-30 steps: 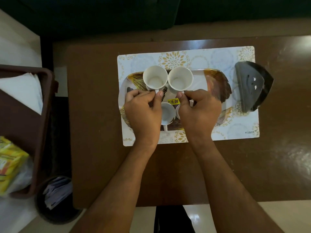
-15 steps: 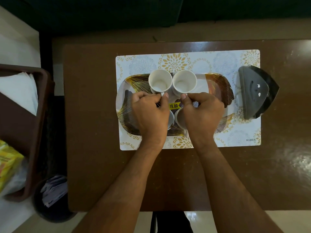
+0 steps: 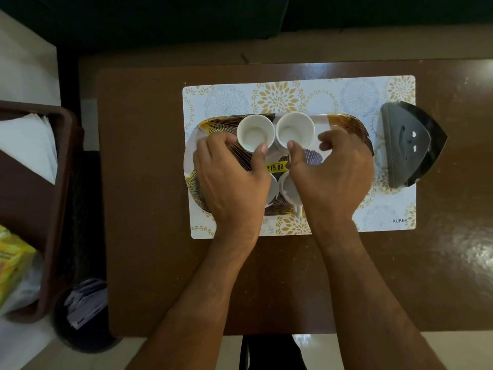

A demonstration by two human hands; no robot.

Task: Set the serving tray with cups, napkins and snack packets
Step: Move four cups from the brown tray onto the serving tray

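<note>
Head view looks straight down on a brown worktop where both hands cover the near half of a patterned serving tray. Under the left hand and the right hand sit two near cups, of which only white slivers show between the wrists, along with one handle poking out toward the person; whether either hand actually grips a near cup cannot be told. The left hand lies curled, its thumb tip touching the rim of the far left cup; the right hand is loosely spread, fingers apart, its thumb tip at the rim of the far right cup. Those two white cups stand upright side by side just beyond the fingertips, rims nearly touching, both with nothing visible inside. A yellow price sticker reading 79.00 shows on the tray between the two thumbs. The tray rests on a floral placemat. Right of the right hand, a dark napkin holder sits at the placemat's edge, its contents not discernible. Far left of the left hand, a brown bin is cut off by the frame; it holds white napkins and blurred yellow snack packets.
</note>
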